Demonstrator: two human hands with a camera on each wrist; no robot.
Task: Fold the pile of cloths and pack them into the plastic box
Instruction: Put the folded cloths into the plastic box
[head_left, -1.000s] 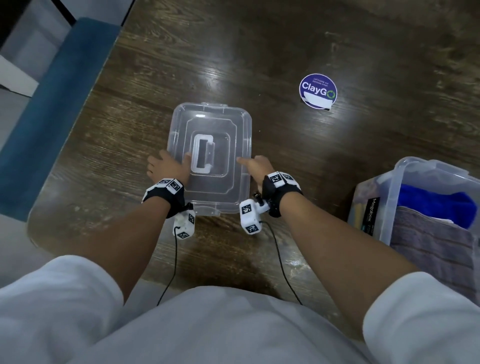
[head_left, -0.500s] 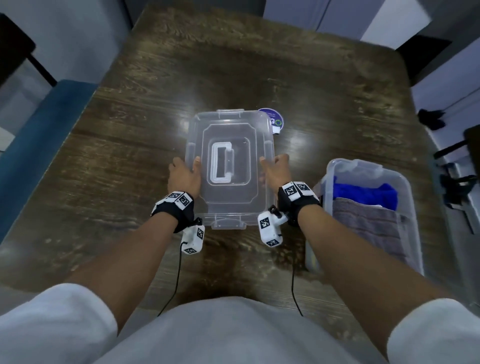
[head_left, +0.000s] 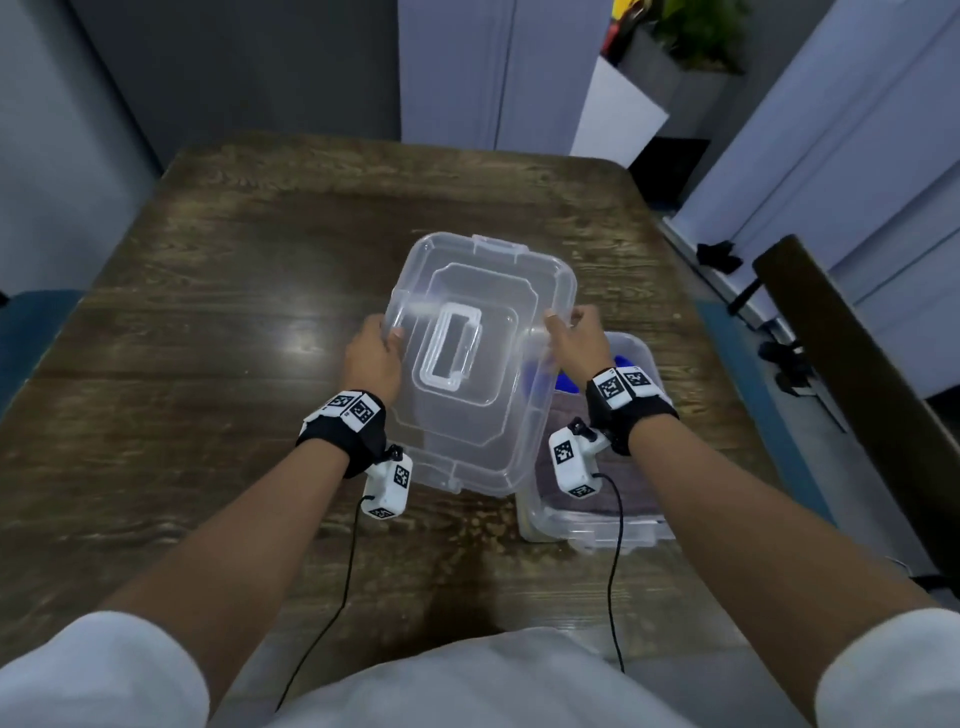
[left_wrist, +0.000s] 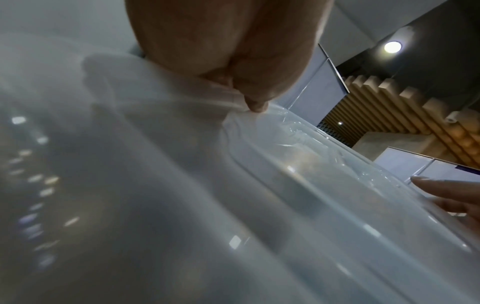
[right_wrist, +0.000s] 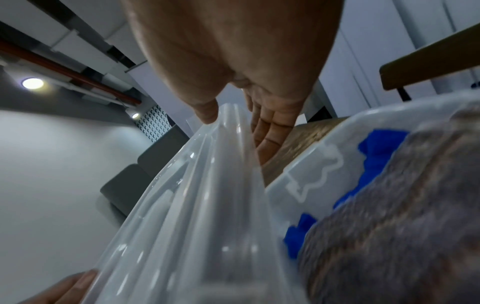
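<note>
Fingers of my left hand (head_left: 371, 358) and right hand (head_left: 571, 345) curl round the lid (head_left: 467, 426), held above the tabletop (head_left: 208, 364), overlapping the box (head_left: 597, 535).

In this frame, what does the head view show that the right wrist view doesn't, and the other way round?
Head only: the white rectangular handle on the clear plastic lid, and the black wristbands with marker tiles. Right wrist only: the fingers of the right hand under the lid's edge, thumb on top, and a round ceiling lamp. Both: the lid held up beside the clear plastic box, which holds a blue cloth and a grey-brown cloth.
</note>
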